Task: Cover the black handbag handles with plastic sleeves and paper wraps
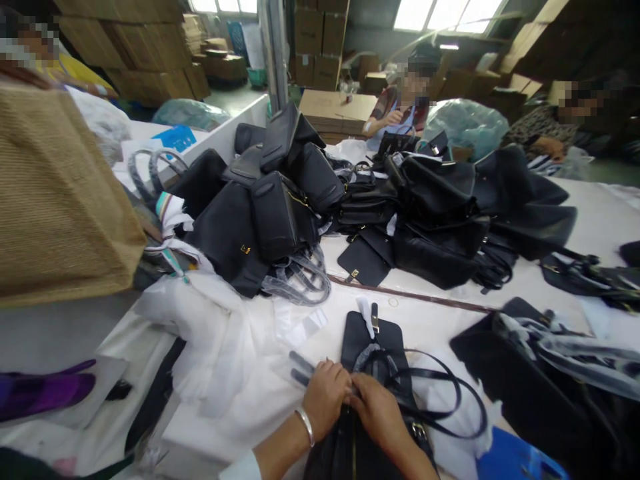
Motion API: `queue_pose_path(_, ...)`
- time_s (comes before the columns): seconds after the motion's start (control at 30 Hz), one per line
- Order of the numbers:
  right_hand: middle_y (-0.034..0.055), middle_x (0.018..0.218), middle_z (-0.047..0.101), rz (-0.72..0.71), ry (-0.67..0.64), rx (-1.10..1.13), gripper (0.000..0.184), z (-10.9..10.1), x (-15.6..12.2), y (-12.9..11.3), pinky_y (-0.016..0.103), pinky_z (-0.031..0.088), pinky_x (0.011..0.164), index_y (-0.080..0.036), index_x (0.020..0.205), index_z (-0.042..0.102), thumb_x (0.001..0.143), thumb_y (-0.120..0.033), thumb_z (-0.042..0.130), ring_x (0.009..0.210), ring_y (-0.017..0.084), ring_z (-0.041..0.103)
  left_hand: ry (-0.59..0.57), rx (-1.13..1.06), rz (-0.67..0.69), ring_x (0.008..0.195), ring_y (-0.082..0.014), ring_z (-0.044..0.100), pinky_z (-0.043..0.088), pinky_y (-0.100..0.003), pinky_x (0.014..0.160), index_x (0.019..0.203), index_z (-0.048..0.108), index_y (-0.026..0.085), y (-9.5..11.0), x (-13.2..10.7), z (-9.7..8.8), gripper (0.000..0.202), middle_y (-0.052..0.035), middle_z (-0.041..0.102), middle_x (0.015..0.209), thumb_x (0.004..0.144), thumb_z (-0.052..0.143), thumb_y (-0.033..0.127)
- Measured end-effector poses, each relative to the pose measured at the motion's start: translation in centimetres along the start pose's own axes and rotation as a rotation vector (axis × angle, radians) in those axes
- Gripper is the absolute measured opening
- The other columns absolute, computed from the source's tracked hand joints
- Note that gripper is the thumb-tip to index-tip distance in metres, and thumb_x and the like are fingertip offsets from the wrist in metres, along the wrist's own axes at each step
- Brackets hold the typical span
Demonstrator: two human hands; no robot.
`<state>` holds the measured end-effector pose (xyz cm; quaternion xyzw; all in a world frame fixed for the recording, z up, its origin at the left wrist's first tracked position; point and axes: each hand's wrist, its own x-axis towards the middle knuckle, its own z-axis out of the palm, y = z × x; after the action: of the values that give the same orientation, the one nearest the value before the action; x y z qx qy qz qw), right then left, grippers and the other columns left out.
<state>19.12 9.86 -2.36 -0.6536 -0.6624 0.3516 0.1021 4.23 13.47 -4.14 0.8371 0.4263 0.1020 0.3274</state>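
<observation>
A black leather bag [360, 443] with a gold zipper lies on the white table in front of me, its flap [350, 333] folded out away from me. On the flap is a metal clasp with a white wrap. My left hand [327, 393], with a silver bangle at the wrist, is closed over the bag, and dark strap ends [300, 365] stick out at its left. Fingertips touching it, my right hand [373, 403] is closed at the same spot; what lies between the fingers is mostly hidden. Thin black straps [457, 393] loop out to the right.
Black handbags [227, 233] are heaped across the table's far side, more [435, 200] to the right. White wrapping sheets [215, 333] lie left, below a brown fabric bag [60, 193]. A blue object [517, 460] sits near right. Co-workers [400, 110] are across the table.
</observation>
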Motion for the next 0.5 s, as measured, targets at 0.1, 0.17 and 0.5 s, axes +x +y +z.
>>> queue_pose_path(0.1, 0.0056, 0.092, 0.066, -0.133, -0.094, -0.026, 0.015, -1.8, -2.2, -1.2, 0.031, 0.043, 0.078, -0.023, 0.088, 0.062, 0.089, -0.029, 0.048, 0.089, 0.023, 0.060, -0.011, -0.114, 0.017, 0.089, -0.0196, 0.059, 0.043, -0.030, 0.078, 0.108, 0.051, 0.020, 0.7, -2.3, -2.5, 0.024, -0.0047, 0.063, 0.102, 0.088, 0.055, 0.033)
queue_pose_path(0.17, 0.0059, 0.098, 0.067, -0.281, -0.179, -0.016, 0.017, -3.2, -3.7, -1.2, 0.030, 0.043, 0.082, -0.025, 0.095, 0.062, 0.090, -0.034, 0.049, 0.095, 0.023, 0.059, -0.085, -0.167, 0.039, 0.089, -0.0215, 0.061, 0.043, -0.030, 0.074, 0.118, 0.048, 0.023, 0.8, -4.3, -4.3, 0.049, -0.0047, 0.065, 0.106, 0.080, 0.061, 0.051)
queue_pose_path(0.5, 0.0011, 0.060, 0.055, -0.696, -0.255, -0.028, 0.059, -2.8, -6.1, 2.9, 0.025, 0.043, 0.065, -0.023, 0.061, 0.055, 0.092, -0.062, 0.025, 0.062, 0.016, 0.048, -0.253, 0.124, -0.026, 0.082, -0.0220, 0.060, 0.040, -0.031, 0.075, 0.082, 0.061, 0.021, 0.3, -12.4, -5.7, 0.035, -0.0016, 0.068, 0.084, 0.071, 0.069, 0.053)
